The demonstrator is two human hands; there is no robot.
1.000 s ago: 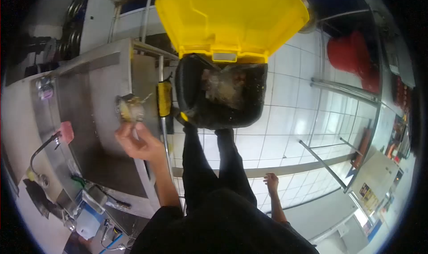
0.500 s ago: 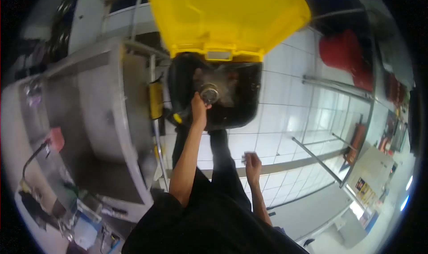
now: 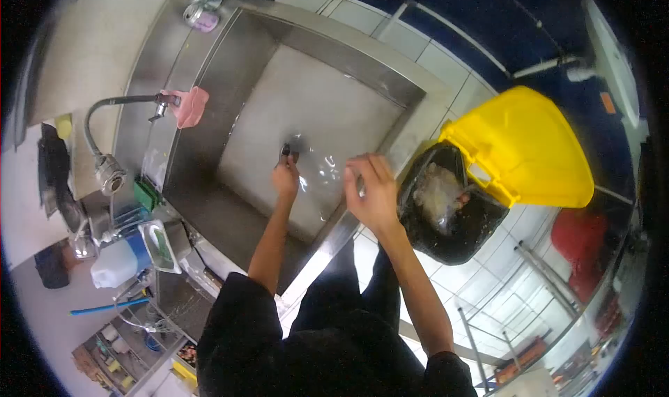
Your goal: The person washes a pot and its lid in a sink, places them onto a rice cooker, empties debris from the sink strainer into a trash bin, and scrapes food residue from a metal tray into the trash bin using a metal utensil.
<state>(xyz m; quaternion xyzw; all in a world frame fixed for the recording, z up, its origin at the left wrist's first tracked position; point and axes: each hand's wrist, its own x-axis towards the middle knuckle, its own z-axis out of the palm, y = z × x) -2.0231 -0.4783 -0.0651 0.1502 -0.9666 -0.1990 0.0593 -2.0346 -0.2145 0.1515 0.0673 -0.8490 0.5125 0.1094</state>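
Note:
My left hand [image 3: 286,177] reaches into the steel sink [image 3: 202,146], its fingers closed on the small drain strainer [image 3: 286,150], of which only a dark part shows. A little water glints beside it on the sink floor. Over the sink's near right edge is my right hand [image 3: 373,193], fingers bent and apart, holding nothing. To its right stands the black-lined bin [image 3: 477,233] with its yellow lid [image 3: 533,149] swung open. Inside the bin lies a clump of wet, pale waste [image 3: 439,197].
A faucet [image 3: 129,100] with a pink cloth [image 3: 193,107] rises at the sink's left side, near cans [image 3: 202,18]. Below it are a green sponge [image 3: 146,195], a metal tray [image 3: 166,246] and a white jug [image 3: 115,264]. Red tubs [image 3: 578,240] stand at the right.
The view has turned left toward the sink. My left hand, with the strainer, went from over the sink to over the bin, then back into the sink. My right hand has risen to the sink's edge.

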